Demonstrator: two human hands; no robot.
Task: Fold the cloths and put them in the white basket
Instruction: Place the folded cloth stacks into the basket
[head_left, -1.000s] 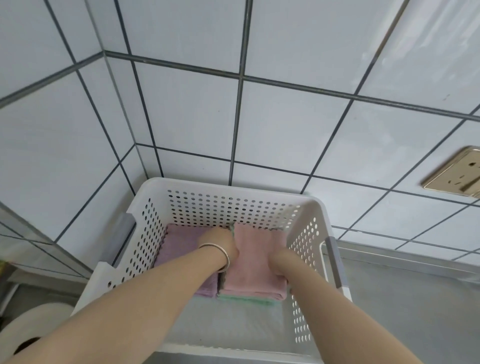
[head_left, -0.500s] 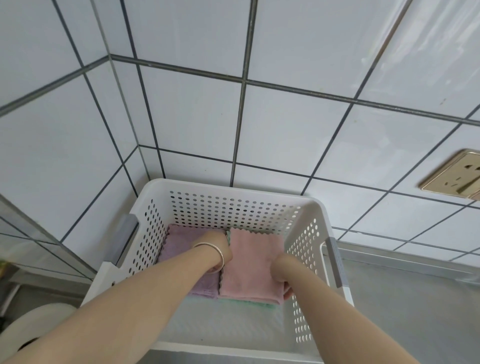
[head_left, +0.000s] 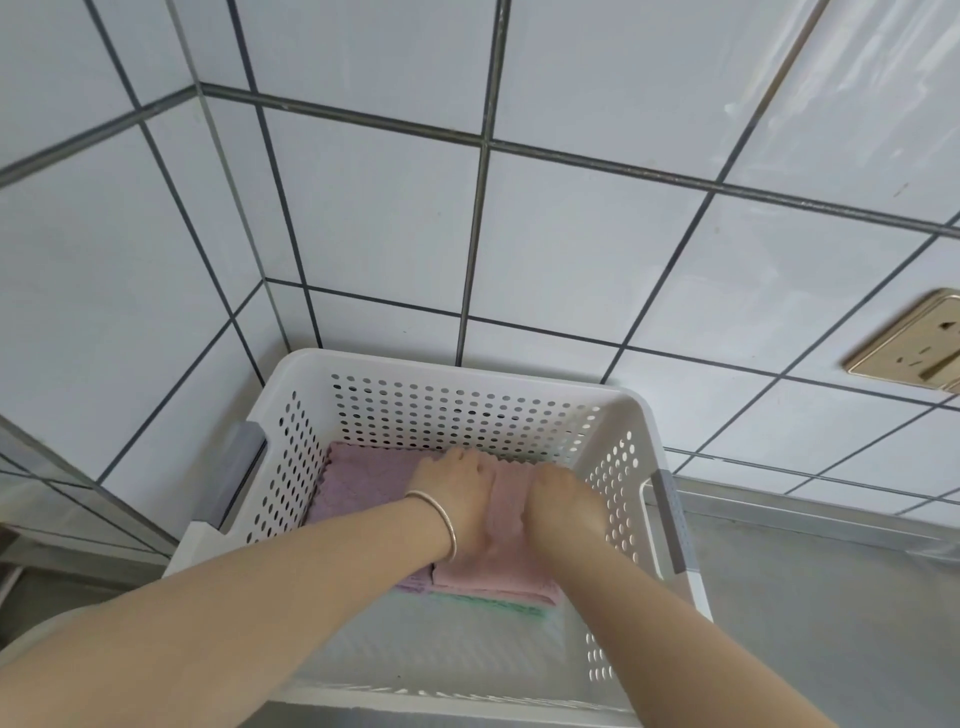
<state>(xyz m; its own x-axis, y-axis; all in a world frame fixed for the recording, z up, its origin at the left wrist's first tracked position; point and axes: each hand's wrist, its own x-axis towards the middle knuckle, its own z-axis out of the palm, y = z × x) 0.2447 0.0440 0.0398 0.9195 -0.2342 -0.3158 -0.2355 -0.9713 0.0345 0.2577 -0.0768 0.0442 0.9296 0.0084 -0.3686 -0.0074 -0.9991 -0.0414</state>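
Note:
The white perforated basket (head_left: 457, 370) stands in the tiled corner. Inside it a folded pink cloth (head_left: 506, 543) lies on top of a green cloth (head_left: 491, 605), of which only the near edge shows. A folded purple cloth (head_left: 361, 483) lies beside them on the left. My left hand (head_left: 460, 496), with a silver bangle on the wrist, rests palm down on the pink cloth's left side. My right hand (head_left: 563, 506) presses flat on its right side. Both hands hide much of the pink cloth.
The basket has grey handles on its left side (head_left: 240, 467) and right side (head_left: 670, 519). White tiled walls rise behind and to the left. A gold wall socket (head_left: 914, 348) sits at the right. A steel counter (head_left: 831, 597) stretches right of the basket.
My hands have shifted from gripping the pink cloth's sides to lying flat on its top. The cloth has settled onto the green one.

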